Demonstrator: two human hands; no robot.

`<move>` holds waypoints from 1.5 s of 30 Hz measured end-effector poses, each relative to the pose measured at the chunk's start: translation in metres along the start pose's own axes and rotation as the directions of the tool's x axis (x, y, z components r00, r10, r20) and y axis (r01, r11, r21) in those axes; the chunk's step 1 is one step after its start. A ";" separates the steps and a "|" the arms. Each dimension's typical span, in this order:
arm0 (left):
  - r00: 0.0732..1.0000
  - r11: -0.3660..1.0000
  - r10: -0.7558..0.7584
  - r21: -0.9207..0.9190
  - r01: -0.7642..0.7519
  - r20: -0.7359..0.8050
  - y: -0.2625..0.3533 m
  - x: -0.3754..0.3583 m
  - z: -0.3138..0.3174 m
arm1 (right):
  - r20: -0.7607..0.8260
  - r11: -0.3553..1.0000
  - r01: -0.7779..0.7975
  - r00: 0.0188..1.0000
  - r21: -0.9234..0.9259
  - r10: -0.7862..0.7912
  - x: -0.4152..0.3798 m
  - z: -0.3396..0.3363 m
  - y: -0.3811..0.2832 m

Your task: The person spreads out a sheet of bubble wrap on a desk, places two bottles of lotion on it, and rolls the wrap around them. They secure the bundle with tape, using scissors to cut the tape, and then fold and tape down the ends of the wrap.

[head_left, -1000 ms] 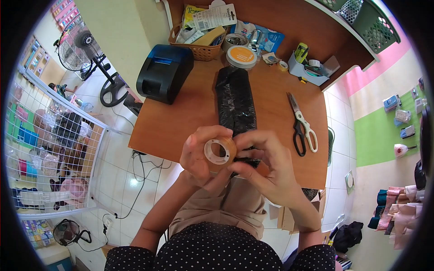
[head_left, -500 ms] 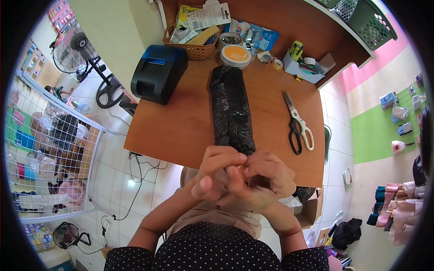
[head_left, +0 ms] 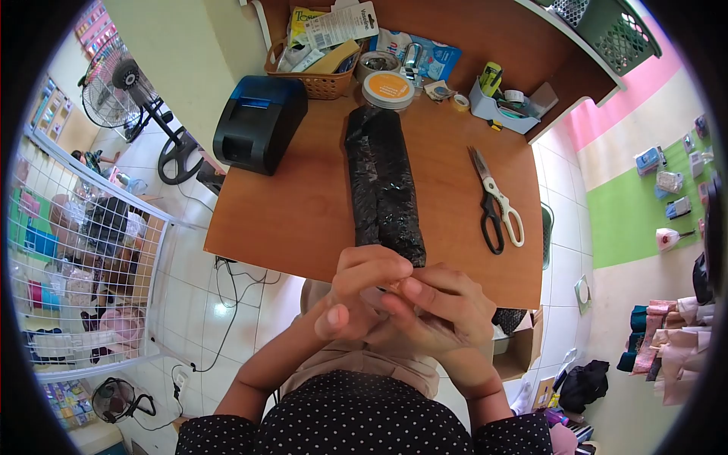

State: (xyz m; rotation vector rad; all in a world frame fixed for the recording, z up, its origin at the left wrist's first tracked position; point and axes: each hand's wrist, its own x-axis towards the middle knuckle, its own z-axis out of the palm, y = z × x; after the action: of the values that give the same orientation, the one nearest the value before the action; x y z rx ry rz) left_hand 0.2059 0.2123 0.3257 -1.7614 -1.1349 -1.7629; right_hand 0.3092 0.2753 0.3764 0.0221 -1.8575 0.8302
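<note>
Where the floor runs off to the left, a white wire rack [head_left: 83, 280] stands with a black fan [head_left: 125, 76] beyond it. Next over, on the brown desk [head_left: 303, 205], there's a black boxy machine [head_left: 260, 125] (looks like a small printer to me), then a woven basket [head_left: 327, 86] crammed with packets. The left hand [head_left: 358, 294] is out past the desk's near edge, fingers bent, their tips right up by the other hand's. Can't honestly tell if it's clamped on anything, since the fingers block the view. The shiny black parcel [head_left: 384, 189] lies lengthwise on the desk, near end just beyond the fingertips, far end by a jar with an orange-topped lid [head_left: 389, 86]. The right hand [head_left: 451, 307] is curled too, bunched together with the left; same deal, no idea what's in its grip. Further right, black-and-white scissors [head_left: 497, 203] lie slightly spread, apart from both hands, and a pale caddy [head_left: 502, 114] of odds and ends sits behind them.
</note>
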 end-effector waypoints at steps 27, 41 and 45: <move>0.989 0.968 -0.091 -0.245 0.060 -0.118 -0.005 -0.003 0.003 | 0.216 0.953 -0.272 0.947 0.133 0.240 0.017 -0.020 0.007; 0.974 0.985 -0.137 -0.076 0.153 0.182 -0.003 0.002 -0.011 | 0.432 0.970 -0.187 0.870 -0.155 0.236 0.025 -0.027 0.008; 0.950 0.959 -0.265 -0.057 0.277 0.162 -0.005 0.002 -0.013 | 0.428 0.958 -0.236 0.857 -0.165 0.285 0.015 -0.029 0.010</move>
State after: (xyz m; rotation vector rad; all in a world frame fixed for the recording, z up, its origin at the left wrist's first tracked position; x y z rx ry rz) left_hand 0.1934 0.2058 0.3277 -1.8894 -1.4504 -1.8758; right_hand 0.3217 0.3040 0.3894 -0.1195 -2.3804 0.9690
